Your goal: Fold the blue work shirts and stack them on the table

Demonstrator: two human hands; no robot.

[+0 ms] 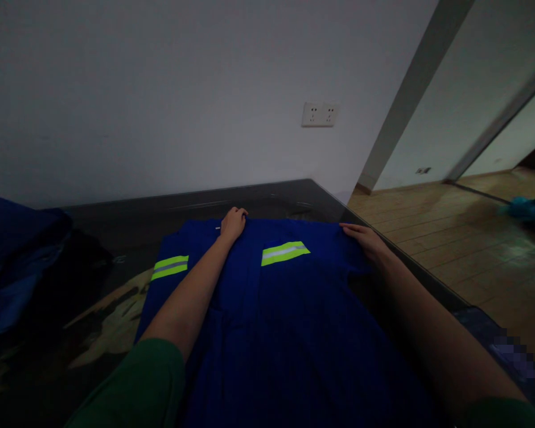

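A dark blue work jacket (pixel 303 321) lies spread on a dark table, with yellow-green reflective strips on its chest (pixel 285 252) and its folded left part (pixel 170 267). My left hand (pixel 234 223) is at the jacket's top edge, near the collar, with its fingers curled on the fabric. At the far right shoulder, my right hand (pixel 365 238) grips the edge between nearly straight fingers and thumb. Both forearms reach over the jacket, and the left one covers part of its front.
The dark table (pixel 289 191) backs onto a white wall with a double socket (pixel 320 115). More dark blue clothing (pixel 13 255) lies heaped at the left. To the right is a wooden floor (pixel 455 238) with a bluish bundle (pixel 530 209) farther off.
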